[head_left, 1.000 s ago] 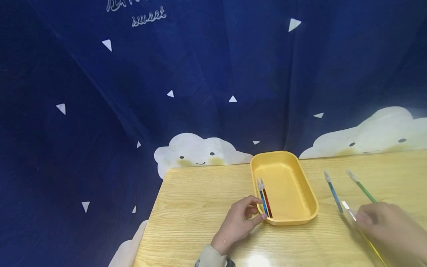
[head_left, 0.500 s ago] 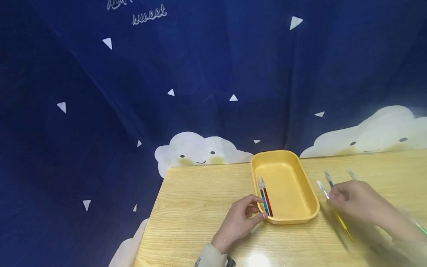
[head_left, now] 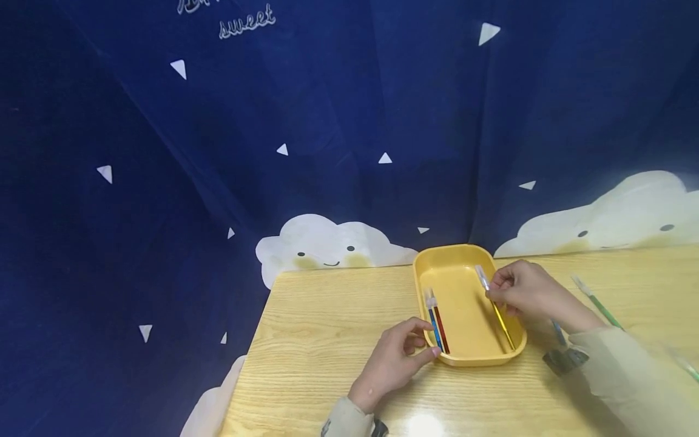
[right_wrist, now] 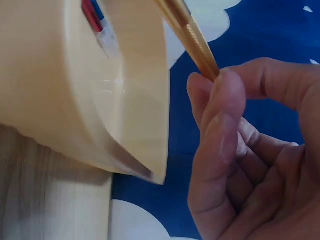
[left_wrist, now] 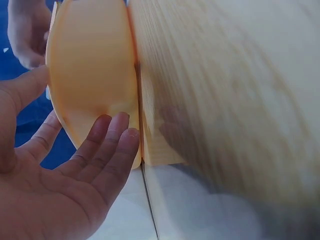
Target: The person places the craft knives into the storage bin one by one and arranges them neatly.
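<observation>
Head view shows a pale wooden table (head_left: 338, 315) with wavy grain lines and a bright shiny spot near the front. A dark blue cloth (head_left: 327, 91) hangs behind it, with small white triangles, the word "sweet" up high, and white smiling clouds (head_left: 322, 240) along the table's back edge.

On the table sits a yellow plastic tray (head_left: 464, 328) with round corners. Inside, along its left wall, lie a thin blue pen (head_left: 435, 332) and a thin red pen (head_left: 442, 331), both with clear caps.

The right hand (head_left: 521, 288) pinches a slim, shiny yellow pen (head_left: 500, 318) with a clear cap, which is over the right part of the tray. The left hand (head_left: 395, 358) touches the tray's near left corner, its fingers loose and apart.

Right of the tray, a green pen (head_left: 606, 311) lies on the table. Another blue pen (head_left: 558, 332) is partly hidden by the right arm.
</observation>
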`<act>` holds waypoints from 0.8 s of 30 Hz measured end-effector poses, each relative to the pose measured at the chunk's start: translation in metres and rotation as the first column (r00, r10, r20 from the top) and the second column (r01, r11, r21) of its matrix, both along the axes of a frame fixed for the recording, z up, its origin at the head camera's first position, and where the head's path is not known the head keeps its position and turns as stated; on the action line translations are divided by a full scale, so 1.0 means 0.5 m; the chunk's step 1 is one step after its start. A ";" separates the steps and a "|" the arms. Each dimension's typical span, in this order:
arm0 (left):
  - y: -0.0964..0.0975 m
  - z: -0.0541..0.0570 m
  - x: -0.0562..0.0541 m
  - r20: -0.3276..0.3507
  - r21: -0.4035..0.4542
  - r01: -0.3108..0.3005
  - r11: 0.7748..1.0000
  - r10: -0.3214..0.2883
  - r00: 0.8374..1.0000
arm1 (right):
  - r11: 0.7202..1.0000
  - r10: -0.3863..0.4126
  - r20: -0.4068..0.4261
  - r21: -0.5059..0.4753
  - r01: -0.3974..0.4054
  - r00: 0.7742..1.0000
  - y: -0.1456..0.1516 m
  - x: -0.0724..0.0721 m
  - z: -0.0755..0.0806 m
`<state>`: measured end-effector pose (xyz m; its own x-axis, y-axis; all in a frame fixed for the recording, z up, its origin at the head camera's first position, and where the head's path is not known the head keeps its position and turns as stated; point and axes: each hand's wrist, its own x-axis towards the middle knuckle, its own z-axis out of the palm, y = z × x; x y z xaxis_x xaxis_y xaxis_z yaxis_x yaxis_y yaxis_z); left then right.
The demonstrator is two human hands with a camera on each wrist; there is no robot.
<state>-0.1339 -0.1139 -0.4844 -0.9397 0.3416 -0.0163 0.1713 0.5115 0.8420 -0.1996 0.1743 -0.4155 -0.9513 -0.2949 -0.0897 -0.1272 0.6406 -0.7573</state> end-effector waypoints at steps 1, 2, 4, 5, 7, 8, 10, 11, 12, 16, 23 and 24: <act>0.001 0.000 0.000 0.000 0.000 -0.001 1.000 0.001 1.000 | 1.000 -0.005 0.002 -0.003 0.005 1.000 -0.006 -0.008 -0.002; 0.001 0.000 0.000 -0.001 0.000 0.000 1.000 0.000 1.000 | 1.000 -0.003 0.003 -0.011 0.003 1.000 -0.011 -0.015 -0.004; 0.001 0.000 -0.001 -0.001 -0.001 0.001 1.000 -0.001 1.000 | 0.999 0.001 0.017 -0.036 0.000 1.000 -0.024 -0.030 -0.009; 0.001 0.001 -0.001 -0.002 0.001 0.001 1.000 -0.001 1.000 | 0.999 0.004 0.033 -0.051 -0.003 0.999 -0.031 -0.037 -0.012; 0.001 0.002 -0.001 -0.005 0.001 0.001 1.000 -0.001 1.000 | 0.997 0.020 0.068 -0.080 -0.015 0.997 -0.045 -0.050 -0.018; 0.001 0.002 -0.001 -0.006 0.001 0.002 1.000 -0.002 1.000 | 0.995 0.032 0.086 -0.092 -0.024 0.996 -0.052 -0.055 -0.020; 0.001 0.003 -0.001 -0.007 0.003 0.003 1.000 -0.003 1.000 | 0.993 0.056 0.123 -0.108 -0.043 0.991 -0.064 -0.066 -0.024; 0.000 0.003 -0.001 -0.007 0.005 0.003 1.000 -0.003 1.000 | 0.992 0.067 0.142 -0.117 -0.050 0.988 -0.071 -0.071 -0.024; 0.000 0.004 -0.001 -0.006 0.006 0.002 1.000 -0.002 1.000 | 0.991 0.076 0.156 -0.120 -0.058 0.985 -0.076 -0.076 -0.026; -0.002 0.004 0.000 0.006 0.005 -0.008 1.000 0.008 1.000 | 0.991 0.091 0.190 -0.110 -0.071 0.978 -0.099 -0.098 -0.038; -0.001 0.002 -0.001 0.004 0.002 0.000 1.000 0.000 1.000 | 0.999 0.047 0.221 -0.012 -0.046 0.974 -0.129 -0.122 -0.083; 0.000 0.001 -0.001 0.003 0.004 0.004 1.000 -0.004 1.000 | 0.999 0.047 0.226 -0.004 -0.047 0.973 -0.131 -0.122 -0.088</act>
<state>-0.1342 -0.1141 -0.4837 -0.9385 0.3449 -0.0175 0.1708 0.5075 0.8445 -0.2604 0.1090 -0.4593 -0.8915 -0.3387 -0.3009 0.0167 0.6392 -0.7689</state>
